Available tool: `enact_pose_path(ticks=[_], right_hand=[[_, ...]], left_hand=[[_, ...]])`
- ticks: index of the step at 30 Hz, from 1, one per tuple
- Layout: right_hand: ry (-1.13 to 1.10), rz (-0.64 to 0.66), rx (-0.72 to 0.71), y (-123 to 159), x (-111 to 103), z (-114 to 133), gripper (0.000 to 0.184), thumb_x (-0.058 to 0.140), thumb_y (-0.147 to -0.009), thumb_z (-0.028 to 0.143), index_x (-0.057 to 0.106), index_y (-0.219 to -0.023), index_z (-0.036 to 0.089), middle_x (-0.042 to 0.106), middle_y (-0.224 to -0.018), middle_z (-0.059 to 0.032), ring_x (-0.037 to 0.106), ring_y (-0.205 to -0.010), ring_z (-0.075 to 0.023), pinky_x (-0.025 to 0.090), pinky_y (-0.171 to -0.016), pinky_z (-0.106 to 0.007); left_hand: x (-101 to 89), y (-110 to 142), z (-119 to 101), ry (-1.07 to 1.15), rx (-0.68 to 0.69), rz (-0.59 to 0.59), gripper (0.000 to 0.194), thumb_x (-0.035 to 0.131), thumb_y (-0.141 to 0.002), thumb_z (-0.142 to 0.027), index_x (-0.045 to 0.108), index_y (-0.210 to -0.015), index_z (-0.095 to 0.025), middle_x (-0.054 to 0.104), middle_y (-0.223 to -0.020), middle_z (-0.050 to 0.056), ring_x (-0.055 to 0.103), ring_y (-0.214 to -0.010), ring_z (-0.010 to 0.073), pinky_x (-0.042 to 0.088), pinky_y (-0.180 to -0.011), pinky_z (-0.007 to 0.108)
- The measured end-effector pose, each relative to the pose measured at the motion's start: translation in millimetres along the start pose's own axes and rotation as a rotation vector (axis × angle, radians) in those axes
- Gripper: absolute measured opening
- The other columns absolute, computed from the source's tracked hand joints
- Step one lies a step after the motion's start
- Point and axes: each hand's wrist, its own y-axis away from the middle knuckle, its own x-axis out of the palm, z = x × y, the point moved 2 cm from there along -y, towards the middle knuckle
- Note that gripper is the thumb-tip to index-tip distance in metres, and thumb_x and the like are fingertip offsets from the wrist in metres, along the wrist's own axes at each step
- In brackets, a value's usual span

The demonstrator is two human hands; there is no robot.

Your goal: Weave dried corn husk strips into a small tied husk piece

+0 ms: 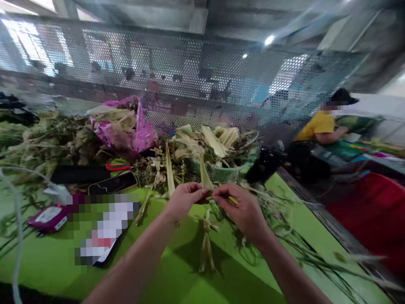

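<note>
A pale dried corn husk [206,176] stands up between my hands above the green table. My left hand [186,200] pinches its lower end between thumb and fingers. My right hand [242,209] is closed close beside it, with a slim yellow-handled tool [233,200] showing between the fingers; the tool's tip is hidden. Both sets of fingertips nearly meet at the husk's base. Below them, a small tied bundle of husk strips [207,249] lies on the table, its ends spread toward me.
Behind my hands is a light green basket [231,173] heaped with husks. A pink plastic bag [144,132], red-handled scissors [118,167], a phone [113,183] and a purple device [54,218] lie left. Loose stalks [312,250] cover the right side. A person in yellow [317,126] sits beyond.
</note>
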Motion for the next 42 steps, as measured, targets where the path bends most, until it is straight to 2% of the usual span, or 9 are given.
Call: enact_pose_path(ticks=[8, 14, 19, 22, 30, 42], right_hand=[[0.003, -0.078, 0.030, 0.7, 4.4, -5.0, 0.007, 0.060, -0.082, 0.024, 0.063, -0.078, 0.019, 0.063, -0.073, -0.0012, 0.058, -0.066, -0.0150, 0.044, -0.063, -0.025], [0.001, -0.100, 0.016, 0.5, 5.4, -4.3, 0.005, 0.060, -0.080, 0.020, 0.063, -0.076, 0.019, 0.064, -0.072, -0.0009, 0.057, -0.065, -0.0144, 0.045, -0.063, -0.025], [-0.146, -0.036, -0.009, -3.0, 4.0, -5.6, 0.008, 0.060, -0.082, 0.024, 0.067, -0.082, 0.020, 0.067, -0.078, -0.0022, 0.061, -0.071, -0.0160, 0.048, -0.067, -0.027], [-0.157, 0.015, -0.029, -4.2, 2.9, -7.5, 0.009, 0.063, -0.079, 0.024, 0.069, -0.084, 0.021, 0.068, -0.080, -0.0030, 0.063, -0.075, -0.0172, 0.049, -0.071, -0.029], [-0.120, -0.015, -0.063, -6.3, 0.8, -6.0, 0.005, 0.064, -0.080, 0.024, 0.067, -0.080, 0.020, 0.065, -0.079, -0.0034, 0.061, -0.075, -0.0174, 0.048, -0.071, -0.030], [-0.056, -0.070, 0.024, -3.5, 1.8, -5.7, 0.005, 0.063, -0.079, 0.022, 0.064, -0.075, 0.018, 0.062, -0.073, -0.0032, 0.058, -0.069, -0.0170, 0.046, -0.065, -0.028]], left_hand=[[5.6, 1.5, -7.3, -0.014, 0.008, -0.001, 0.033, 0.078, -0.059, -0.041, 0.063, -0.064, -0.012, 0.059, -0.059, -0.001, 0.054, -0.059, 0.0095, 0.043, -0.065, 0.025], [6.6, 0.2, -5.5, -0.003, -0.020, -0.031, 0.031, 0.084, -0.049, -0.027, 0.062, -0.065, -0.012, 0.061, -0.062, -0.001, 0.055, -0.060, 0.0088, 0.043, -0.066, 0.024], [4.8, 0.4, -5.1, 0.048, -0.047, -0.027, 0.025, 0.081, -0.053, -0.024, 0.062, -0.063, -0.011, 0.060, -0.059, -0.002, 0.056, -0.058, 0.0092, 0.045, -0.068, 0.025], [2.6, 1.4, -4.8, 0.122, -0.085, -0.047, 0.026, 0.081, -0.052, -0.024, 0.061, -0.064, -0.012, 0.061, -0.061, -0.001, 0.058, -0.058, 0.0100, 0.047, -0.070, 0.027], [3.9, 4.9, -6.1, 0.175, -0.160, -0.003, 0.027, 0.081, -0.054, -0.027, 0.061, -0.066, -0.012, 0.064, -0.064, 0.000, 0.061, -0.061, 0.0106, 0.049, -0.075, 0.028], [6.7, 5.1, -8.1, -0.076, -0.017, 0.095, 0.021, 0.070, -0.069, -0.032, 0.065, -0.070, -0.012, 0.063, -0.066, 0.002, 0.057, -0.065, 0.0107, 0.043, -0.072, 0.025]])
